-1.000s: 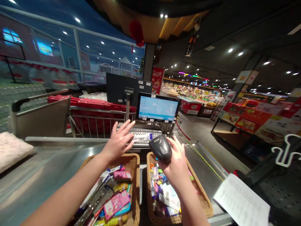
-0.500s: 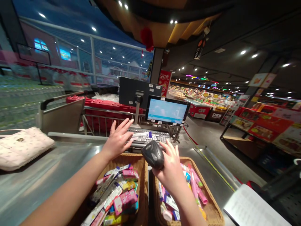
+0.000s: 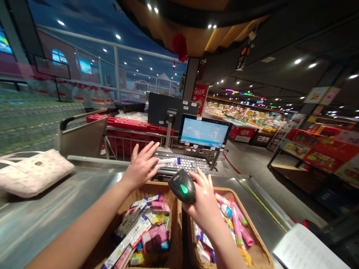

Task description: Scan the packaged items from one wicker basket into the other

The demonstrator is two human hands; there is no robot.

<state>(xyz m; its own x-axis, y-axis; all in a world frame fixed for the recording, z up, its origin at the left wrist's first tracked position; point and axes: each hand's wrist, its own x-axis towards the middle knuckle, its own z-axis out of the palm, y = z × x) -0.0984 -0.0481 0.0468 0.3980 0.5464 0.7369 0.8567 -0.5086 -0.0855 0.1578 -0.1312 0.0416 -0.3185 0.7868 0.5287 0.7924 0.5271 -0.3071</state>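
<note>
Two wicker baskets (image 3: pixel 180 224) of small packaged goods (image 3: pixel 155 238) stood on the near side of the keyboard (image 3: pixel 193 164), probably for easy reach. At the keyboard's left end, the left hand (image 3: pixel 143 165) had thumb and a neighbouring finger pinched on one end of a slim white packet (image 3: pixel 169 161), the others spread, apparently to leave its length uncovered. The packet pointed rightward from those fingers, across the keyboard's front. Nearer than the keyboard, the right hand (image 3: pixel 203 194) was clamped on a black scanner (image 3: pixel 181 185), green light lit, some fingers extended, presumably to aim it.
</note>
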